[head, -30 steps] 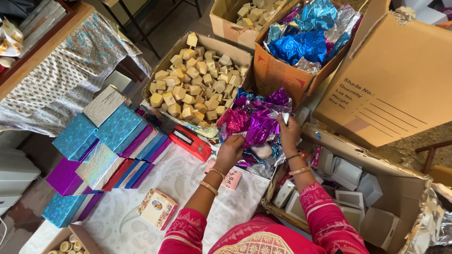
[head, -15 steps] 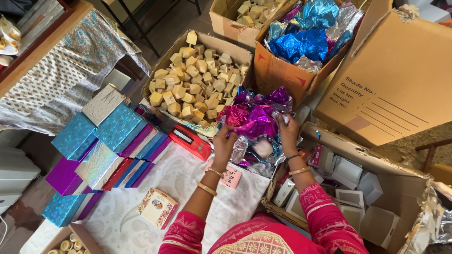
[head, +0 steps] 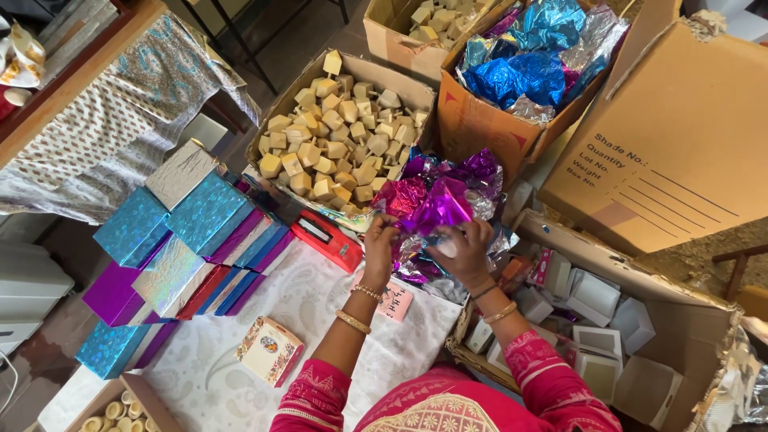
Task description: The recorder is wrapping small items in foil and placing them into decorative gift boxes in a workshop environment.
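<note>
At the centre of the frame, my left hand and right hand both pinch a purple foil sheet over the foil pile. Pulling unevenly could tear it, I judge.

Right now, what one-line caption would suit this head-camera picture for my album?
Both hands, left hand and right hand, fold purple foil beside a box of wooden blocks.

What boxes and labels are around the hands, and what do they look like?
Open cardboard box, top middle: holds tan wooden blocks.
Big brown carton, right: dark printed form on its side.
Shiny gift boxes, left: flat, blue, purple, silver.
Small patterned box, bottom: white, floral.
Pink tag, by left wrist: small, rectangular.
</note>
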